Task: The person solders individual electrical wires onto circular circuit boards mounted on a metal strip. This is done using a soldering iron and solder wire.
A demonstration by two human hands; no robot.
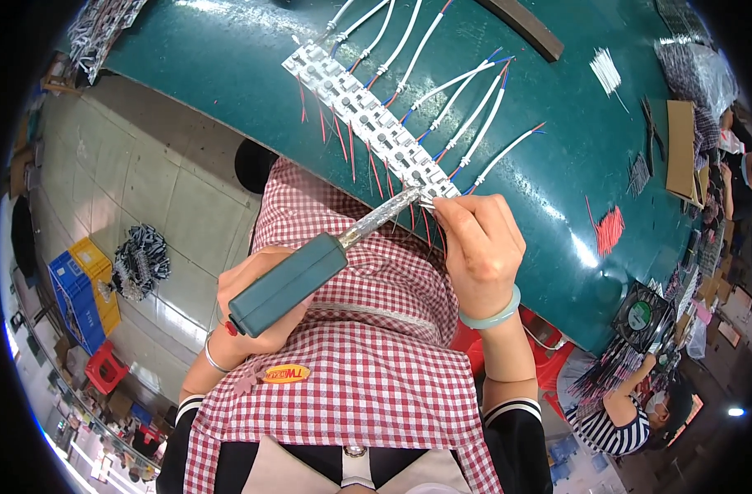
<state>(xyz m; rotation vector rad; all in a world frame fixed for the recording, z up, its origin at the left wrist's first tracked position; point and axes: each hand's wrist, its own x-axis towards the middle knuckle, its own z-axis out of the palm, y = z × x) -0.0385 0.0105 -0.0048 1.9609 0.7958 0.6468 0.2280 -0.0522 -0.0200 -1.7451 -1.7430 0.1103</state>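
Observation:
My left hand [246,273] is closed round the dark green handle of a soldering iron [292,282]. Its worn metal barrel slants up to the near-right end of a white strip [367,123] of metal-tabbed parts, where the tip touches or almost touches. Close beside that tip, the fingers of my right hand [481,245] are pinched together at the strip's end; what they hold is hidden. Thin red wires [351,152] hang from the strip's near side over the table edge. White cables [479,123] with blue and red ends fan out from its far side.
On the green table [549,173] lie a dark bar [524,30], white pieces [606,72], a red wire bundle [609,230], pliers [654,140] and a cardboard box [682,152]. A fan [642,314] and a co-worker in stripes [619,428] are at right; crates [81,292] stand at left.

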